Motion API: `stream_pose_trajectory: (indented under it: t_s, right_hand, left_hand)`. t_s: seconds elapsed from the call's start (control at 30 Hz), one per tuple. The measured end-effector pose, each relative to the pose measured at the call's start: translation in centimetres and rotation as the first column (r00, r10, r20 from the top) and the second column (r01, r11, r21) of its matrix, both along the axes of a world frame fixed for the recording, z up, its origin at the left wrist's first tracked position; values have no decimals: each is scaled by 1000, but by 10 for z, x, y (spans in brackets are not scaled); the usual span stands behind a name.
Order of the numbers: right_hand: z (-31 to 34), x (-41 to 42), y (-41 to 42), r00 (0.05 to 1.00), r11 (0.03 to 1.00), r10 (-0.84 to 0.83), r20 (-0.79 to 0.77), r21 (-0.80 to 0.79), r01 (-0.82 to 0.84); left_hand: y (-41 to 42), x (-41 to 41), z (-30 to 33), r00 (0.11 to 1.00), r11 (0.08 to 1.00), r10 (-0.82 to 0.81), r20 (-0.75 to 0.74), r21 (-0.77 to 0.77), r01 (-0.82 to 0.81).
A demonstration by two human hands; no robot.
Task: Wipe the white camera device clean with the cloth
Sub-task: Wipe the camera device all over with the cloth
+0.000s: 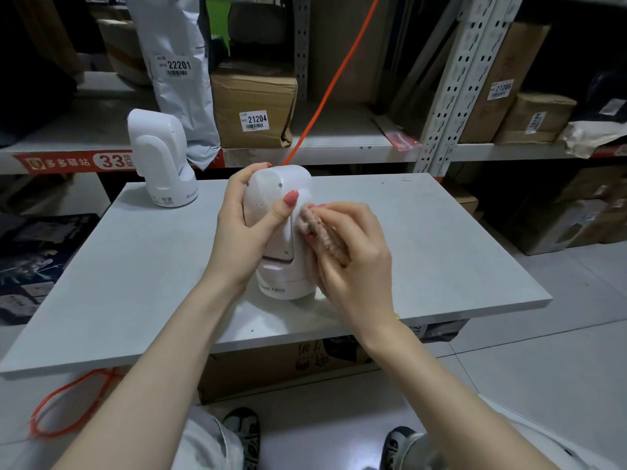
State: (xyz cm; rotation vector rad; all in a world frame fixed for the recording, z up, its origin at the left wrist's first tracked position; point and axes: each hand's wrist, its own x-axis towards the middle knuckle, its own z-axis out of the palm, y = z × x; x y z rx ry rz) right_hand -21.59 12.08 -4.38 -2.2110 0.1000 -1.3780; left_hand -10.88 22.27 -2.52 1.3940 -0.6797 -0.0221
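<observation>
A white camera device [279,212] stands upright on its round base near the middle of the grey table [135,266]. My left hand [247,228] grips its upper body from the left, thumb across the front. My right hand [346,256] holds a bunched beige cloth [314,223] pressed against the device's right side. Part of the cloth is hidden under my fingers.
A second white camera device [163,161] stands at the table's far left corner. An orange cable [332,79] runs up from behind the held device; more of it loops below the table's left edge [64,412]. Shelves with labelled boxes [254,106] stand behind.
</observation>
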Motion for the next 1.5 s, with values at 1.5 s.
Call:
stream_pose_trajectory:
  t_s: [1.5]
  right_hand:
    - [-26, -12, -17, 985, 993, 32, -171, 121, -11]
  left_hand:
    - [13, -5, -22, 956, 958, 14, -294, 277, 71]
